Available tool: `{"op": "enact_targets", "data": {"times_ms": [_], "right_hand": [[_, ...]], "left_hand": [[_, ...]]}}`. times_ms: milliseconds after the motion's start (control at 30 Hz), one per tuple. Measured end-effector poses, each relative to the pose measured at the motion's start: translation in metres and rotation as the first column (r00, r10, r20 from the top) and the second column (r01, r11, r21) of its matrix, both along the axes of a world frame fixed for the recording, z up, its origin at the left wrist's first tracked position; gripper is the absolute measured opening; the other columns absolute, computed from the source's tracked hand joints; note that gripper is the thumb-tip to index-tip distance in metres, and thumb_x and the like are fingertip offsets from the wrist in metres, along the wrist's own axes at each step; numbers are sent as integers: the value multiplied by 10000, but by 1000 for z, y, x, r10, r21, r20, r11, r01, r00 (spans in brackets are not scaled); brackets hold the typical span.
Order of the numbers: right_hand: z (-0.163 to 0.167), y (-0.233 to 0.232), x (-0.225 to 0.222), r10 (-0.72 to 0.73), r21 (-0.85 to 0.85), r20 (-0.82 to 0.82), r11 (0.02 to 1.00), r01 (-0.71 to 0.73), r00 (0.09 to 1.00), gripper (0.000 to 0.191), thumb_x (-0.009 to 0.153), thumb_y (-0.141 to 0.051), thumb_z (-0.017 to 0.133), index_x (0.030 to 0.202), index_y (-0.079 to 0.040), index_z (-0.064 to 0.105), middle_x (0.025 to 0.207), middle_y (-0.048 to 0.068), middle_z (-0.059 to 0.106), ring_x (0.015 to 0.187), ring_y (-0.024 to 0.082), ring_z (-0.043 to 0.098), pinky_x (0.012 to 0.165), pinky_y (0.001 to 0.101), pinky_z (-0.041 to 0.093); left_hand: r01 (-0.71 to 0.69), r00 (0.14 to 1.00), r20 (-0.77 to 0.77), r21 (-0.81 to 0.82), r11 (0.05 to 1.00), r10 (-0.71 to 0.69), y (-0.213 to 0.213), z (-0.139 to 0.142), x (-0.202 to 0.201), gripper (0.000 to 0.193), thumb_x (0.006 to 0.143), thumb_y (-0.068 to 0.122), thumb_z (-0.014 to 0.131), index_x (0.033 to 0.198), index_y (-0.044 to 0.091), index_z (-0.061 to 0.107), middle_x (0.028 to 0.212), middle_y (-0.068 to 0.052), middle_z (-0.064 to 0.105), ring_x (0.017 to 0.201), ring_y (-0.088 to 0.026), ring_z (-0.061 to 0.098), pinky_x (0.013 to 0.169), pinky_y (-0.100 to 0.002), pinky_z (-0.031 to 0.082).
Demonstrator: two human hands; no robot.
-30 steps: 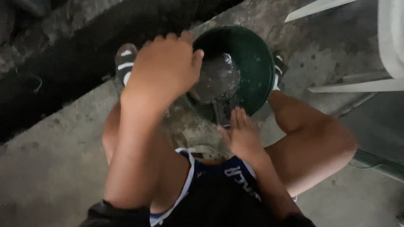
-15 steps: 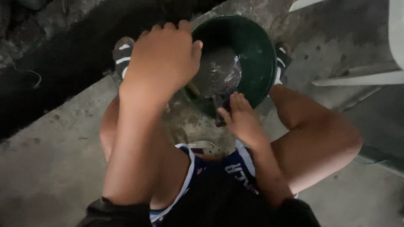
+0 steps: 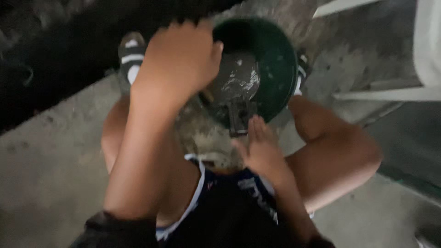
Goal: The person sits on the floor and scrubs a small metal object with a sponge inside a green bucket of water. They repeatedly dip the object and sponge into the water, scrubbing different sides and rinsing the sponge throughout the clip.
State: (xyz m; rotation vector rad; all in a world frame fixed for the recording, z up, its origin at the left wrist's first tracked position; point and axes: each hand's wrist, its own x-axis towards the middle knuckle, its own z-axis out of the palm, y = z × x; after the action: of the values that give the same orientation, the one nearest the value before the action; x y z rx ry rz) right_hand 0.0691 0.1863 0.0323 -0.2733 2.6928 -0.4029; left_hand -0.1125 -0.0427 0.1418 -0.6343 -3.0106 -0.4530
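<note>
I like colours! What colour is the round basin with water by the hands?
Dark green; the basin shows best, and only, in the head view.

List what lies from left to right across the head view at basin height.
Striped sandal on a foot → raised left hand → round green plastic basin holding grey water → white plastic chair frame.

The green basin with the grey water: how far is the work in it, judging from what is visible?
Done: the green basin already holds cloudy grey water. In hand: the left hand is bunched at the basin's near-left rim, and the right hand lies flat at the near rim beside a dark object too blurred to name. Left: nothing lies set aside on the concrete floor, so no end is visible.
</note>
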Motion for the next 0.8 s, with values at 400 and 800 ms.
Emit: {"op": "enact_targets", "data": {"times_ms": [400, 800], "right_hand": [[0, 2, 2, 54, 51, -76, 997, -50, 996, 759, 1026, -555, 487, 1326, 141, 533, 1408, 355, 540, 1374, 460, 489, 1123, 529, 389], [-10, 1, 0, 22, 22, -47, 1000, -21, 999, 797, 1052, -524, 487, 1411, 188, 464, 1485, 371, 458, 1438, 459, 417, 1179, 511, 334]], "left_hand": [[3, 1000, -17, -76, 997, -4, -9, 3, 3, 376, 1008, 339, 639, 1077, -25, 705, 927, -247, 728, 856, -411, 710, 752, -510, 551], [-46, 999, 26, -67, 997, 48, -9, 2, 5, 362, 1020, 320, 630, 1113, -23, 698, 956, -251, 727, 903, -412, 707, 790, -515, 550]]}}
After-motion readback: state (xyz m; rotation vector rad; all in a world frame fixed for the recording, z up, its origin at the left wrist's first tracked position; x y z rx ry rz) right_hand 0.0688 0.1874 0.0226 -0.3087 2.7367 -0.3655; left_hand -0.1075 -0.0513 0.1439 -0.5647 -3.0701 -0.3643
